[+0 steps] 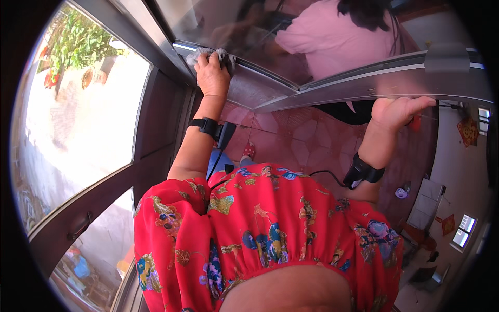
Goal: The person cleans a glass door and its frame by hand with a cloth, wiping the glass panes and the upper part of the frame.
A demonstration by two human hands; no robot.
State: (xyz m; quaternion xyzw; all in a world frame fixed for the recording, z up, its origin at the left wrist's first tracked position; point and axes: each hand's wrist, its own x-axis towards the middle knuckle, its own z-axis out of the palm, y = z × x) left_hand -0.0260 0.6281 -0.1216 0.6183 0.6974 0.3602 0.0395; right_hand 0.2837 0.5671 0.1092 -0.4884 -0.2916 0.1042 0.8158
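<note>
My left hand presses a crumpled grey cloth, fingers bent over it. The cloth lies on the lower metal rail at the left corner of a glass pane. My right hand is at the lower edge of the frame, farther right. Its thumb points right along that edge, while the other fingers are hidden or blurred, so their grip is unclear. A black strap with a device sits on my left forearm, and another black strap device on my right; cables run from both.
Beyond the glass is a person in a pink top. On my left stands a dark door with a handle and bright panes facing a yard. Patterned red floor tiles lie below. At right a white cabinet stands near the wall.
</note>
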